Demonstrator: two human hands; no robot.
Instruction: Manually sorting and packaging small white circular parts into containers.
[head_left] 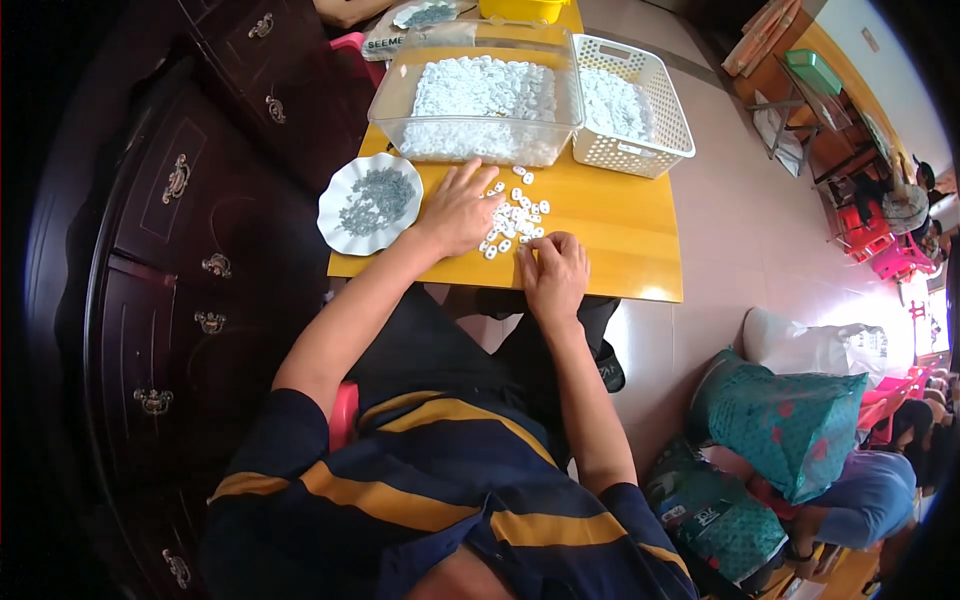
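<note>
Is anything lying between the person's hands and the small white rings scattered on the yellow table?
Nothing visible does. The left hand rests flat beside the small white rings, and the right hand touches their near edge on the yellow table.

Your one view sits on your head, a fisheye looking steeply down and forward over your torso onto the bench [600,225], close range. Floor shows right, a dark cabinet [170,250] left.
</note>
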